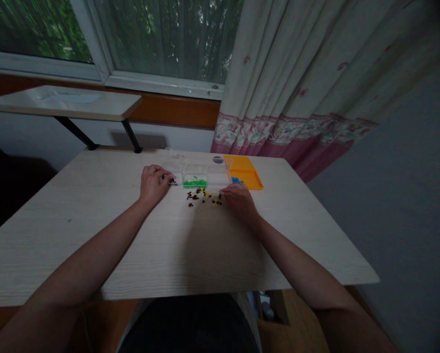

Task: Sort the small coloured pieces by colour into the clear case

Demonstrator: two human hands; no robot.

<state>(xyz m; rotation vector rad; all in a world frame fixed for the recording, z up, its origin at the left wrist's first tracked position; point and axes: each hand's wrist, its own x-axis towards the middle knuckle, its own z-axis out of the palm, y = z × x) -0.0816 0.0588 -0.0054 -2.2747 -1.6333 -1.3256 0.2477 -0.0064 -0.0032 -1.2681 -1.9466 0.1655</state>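
Head view: a person's two bare forearms reach over a pale wood-grain table [95,235] to a clear plastic compartment box [190,170] – the landmark for every place below.
Left hand [153,184]: at the box's left end, fingers curled at the end cell where a few dark brown beads [172,181] lie. Whether the fingertips pinch a bead or are only closed cannot be told – they are too small and dim.
Right hand [240,202]: just in front of the box's right end, palm down, fingertips at the edge of the loose beads; grip cannot be told.
Loose beads: a scatter of small dark and yellow beads [204,197] on the table just in front of the box's middle, between the two hands.
Green beads [195,183]: bright green, filling the box's front middle cell.
Orange tray [246,172]: flat orange plastic, touching the box's right side, with blue beads [236,180] at its near left corner.
Step in hand: it looks like colour sorting, dark beads going to the left cell.
Next move calls for: a fine fingertip pinch on one bead from the scatter, without nudging its neighbours.
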